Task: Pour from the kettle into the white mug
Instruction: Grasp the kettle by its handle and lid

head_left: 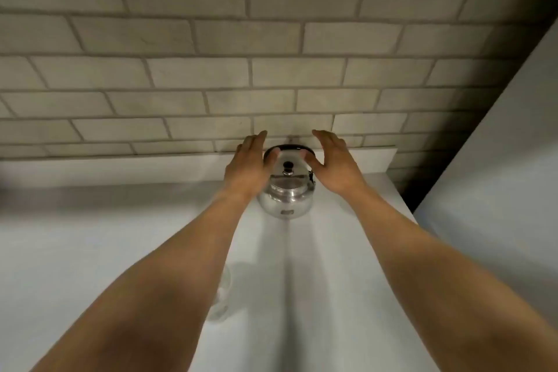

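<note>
A shiny steel kettle (287,196) with a black lid knob and a black handle stands on the white counter (332,251), close to the brick wall. My left hand (247,166) is at its left side and my right hand (335,163) at its right, both with fingers spread. The thumbs reach in near the black handle; whether they touch it is blurred. A pale, rounded object (222,296) shows under my left forearm, mostly hidden. I cannot tell if it is the white mug.
A grey brick wall (271,69) rises right behind the kettle. A tall white panel (498,175) closes off the right side beyond the counter's edge. A low white ledge (151,169) runs along the wall's foot.
</note>
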Tool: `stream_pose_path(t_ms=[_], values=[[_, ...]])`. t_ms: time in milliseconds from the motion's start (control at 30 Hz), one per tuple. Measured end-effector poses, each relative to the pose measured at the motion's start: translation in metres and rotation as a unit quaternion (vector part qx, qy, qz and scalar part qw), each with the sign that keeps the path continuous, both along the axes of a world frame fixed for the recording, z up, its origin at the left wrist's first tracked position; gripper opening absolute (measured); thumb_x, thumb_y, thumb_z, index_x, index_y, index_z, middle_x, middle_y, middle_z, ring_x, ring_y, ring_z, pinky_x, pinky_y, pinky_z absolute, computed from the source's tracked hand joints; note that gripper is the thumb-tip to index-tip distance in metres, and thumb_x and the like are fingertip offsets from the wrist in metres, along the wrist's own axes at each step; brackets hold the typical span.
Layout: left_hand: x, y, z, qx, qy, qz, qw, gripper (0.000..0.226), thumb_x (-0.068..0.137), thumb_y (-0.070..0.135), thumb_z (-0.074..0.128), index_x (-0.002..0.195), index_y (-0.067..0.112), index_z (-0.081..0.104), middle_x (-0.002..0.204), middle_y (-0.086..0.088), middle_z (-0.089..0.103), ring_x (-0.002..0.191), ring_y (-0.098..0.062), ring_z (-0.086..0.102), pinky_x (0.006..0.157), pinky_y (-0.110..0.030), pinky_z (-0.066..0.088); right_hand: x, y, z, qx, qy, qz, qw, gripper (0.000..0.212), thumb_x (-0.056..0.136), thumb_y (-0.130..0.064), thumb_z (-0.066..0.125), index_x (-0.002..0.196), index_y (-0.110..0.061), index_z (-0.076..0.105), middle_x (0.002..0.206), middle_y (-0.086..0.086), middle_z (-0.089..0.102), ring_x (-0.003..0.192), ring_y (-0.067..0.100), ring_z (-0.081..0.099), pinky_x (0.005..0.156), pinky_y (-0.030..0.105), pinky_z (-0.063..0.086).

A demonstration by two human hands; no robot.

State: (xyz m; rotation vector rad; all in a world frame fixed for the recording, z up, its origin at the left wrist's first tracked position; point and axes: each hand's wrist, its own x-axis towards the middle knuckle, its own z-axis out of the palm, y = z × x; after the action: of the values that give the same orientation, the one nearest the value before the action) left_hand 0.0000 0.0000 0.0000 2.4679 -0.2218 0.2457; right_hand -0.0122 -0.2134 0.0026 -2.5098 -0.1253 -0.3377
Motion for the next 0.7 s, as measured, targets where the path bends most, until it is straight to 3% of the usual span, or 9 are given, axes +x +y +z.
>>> stream_pose_path(t_ms=[133,233,333,400,467,567,700], values=[[0.025,-0.009,-0.015,0.009,0.038,-0.028,0.999,0.065,0.107,0.057,0.037,0.163,0.027,0.022,0.168,-0.002,0.027,0.153,-0.025,0.030,0.117,-0.049,0.038,0.033,-0.003,-0.006,0.012,0.021,0.076,0.997,0.079,0.099,-0.057,0.057,0.163,-0.020,0.030,0.167,0.001,0.034,0.153,0.023,0.029,0.116,0.032,0.028],[0.042,-0.012,-0.029,0.022,0.069,-0.076,0.994,0.059,0.110,0.047,0.041,0.163,0.023,0.025,0.166,-0.006,0.031,0.150,-0.026,0.035,0.119,-0.041,0.035,0.055,-0.002,-0.015,0.016,0.043,0.135,0.990,0.072,0.100,-0.055,0.057,0.160,-0.020,0.037,0.158,0.002,0.046,0.145,0.022,0.043,0.117,0.029,0.031],[0.049,-0.014,-0.037,0.027,0.052,-0.079,0.995,0.041,0.114,0.030,0.039,0.152,0.018,0.044,0.143,-0.009,0.054,0.131,-0.030,0.054,0.103,-0.032,0.042,0.069,-0.002,-0.024,0.033,0.078,0.170,0.982,0.041,0.104,-0.046,0.053,0.139,-0.025,0.062,0.123,-0.003,0.071,0.113,0.016,0.066,0.101,0.041,0.053],[0.052,-0.015,-0.039,0.034,0.028,-0.075,0.996,0.033,0.114,0.023,0.037,0.143,0.016,0.053,0.125,-0.008,0.061,0.113,-0.029,0.061,0.090,-0.029,0.043,0.075,-0.001,-0.027,0.039,0.077,0.170,0.982,0.031,0.106,-0.038,0.051,0.127,-0.023,0.068,0.109,-0.005,0.073,0.102,0.015,0.068,0.093,0.042,0.055],[0.054,-0.014,-0.037,0.051,0.024,-0.082,0.995,0.032,0.114,0.023,0.038,0.139,0.015,0.055,0.120,-0.008,0.062,0.107,-0.027,0.062,0.085,-0.029,0.042,0.077,-0.002,-0.029,0.047,0.076,0.178,0.980,0.028,0.107,-0.035,0.051,0.123,-0.022,0.068,0.105,-0.008,0.072,0.099,0.013,0.067,0.089,0.034,0.054],[0.050,-0.010,-0.028,0.059,0.029,-0.093,0.993,0.031,0.113,0.027,0.039,0.136,0.016,0.056,0.116,-0.004,0.061,0.105,-0.027,0.062,0.084,-0.030,0.044,0.072,-0.005,-0.028,0.062,0.062,0.175,0.981,0.023,0.105,-0.036,0.053,0.123,-0.031,0.068,0.098,-0.025,0.069,0.094,-0.004,0.066,0.082,0.012,0.047],[0.025,-0.010,-0.011,0.029,0.031,-0.114,0.993,0.031,0.113,0.031,0.039,0.138,0.020,0.055,0.113,0.002,0.056,0.103,-0.023,0.059,0.089,-0.040,0.055,0.050,-0.004,-0.009,0.101,0.028,0.159,0.982,0.017,0.097,-0.052,0.060,0.104,-0.041,0.071,0.091,-0.026,0.073,0.087,-0.007,0.067,0.071,0.008,0.045]])
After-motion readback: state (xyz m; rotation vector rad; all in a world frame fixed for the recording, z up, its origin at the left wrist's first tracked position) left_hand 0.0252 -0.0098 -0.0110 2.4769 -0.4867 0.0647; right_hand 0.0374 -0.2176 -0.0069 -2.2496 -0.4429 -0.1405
